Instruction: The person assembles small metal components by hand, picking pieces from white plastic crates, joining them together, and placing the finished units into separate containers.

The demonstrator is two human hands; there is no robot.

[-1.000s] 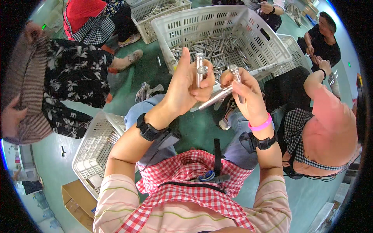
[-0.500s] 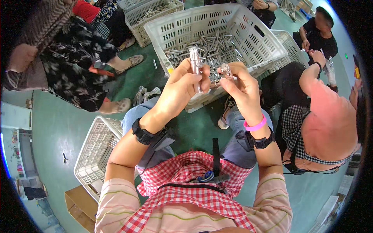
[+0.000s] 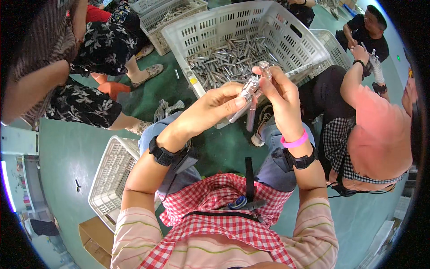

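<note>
My left hand (image 3: 215,107) is closed on a shiny silver metal cylinder (image 3: 249,88) with a wider, ridged head, held tilted with its head up to the right. Close beside it, my right hand (image 3: 283,92) grips a second silver cylinder (image 3: 265,68), whose head pokes up above the fingers while its tube hangs below. The two pieces cross or touch between my fingertips; fingers hide exactly where. Just beyond my hands, many loose silver cylinders (image 3: 228,60) lie heaped in a large white slotted crate (image 3: 215,24).
Another white crate (image 3: 109,179) stands at my left, beside a cardboard box (image 3: 96,240). A further crate (image 3: 172,18) of parts is at the far left. Co-workers sit close by, one in a pink top (image 3: 380,130) at my right. Grey gloves (image 3: 168,109) lie on the green floor.
My left hand has moved right and tilted its cylinder from near upright. The right hand's piece has swung from sideways to steeply upright, and the two pieces are closer together.
</note>
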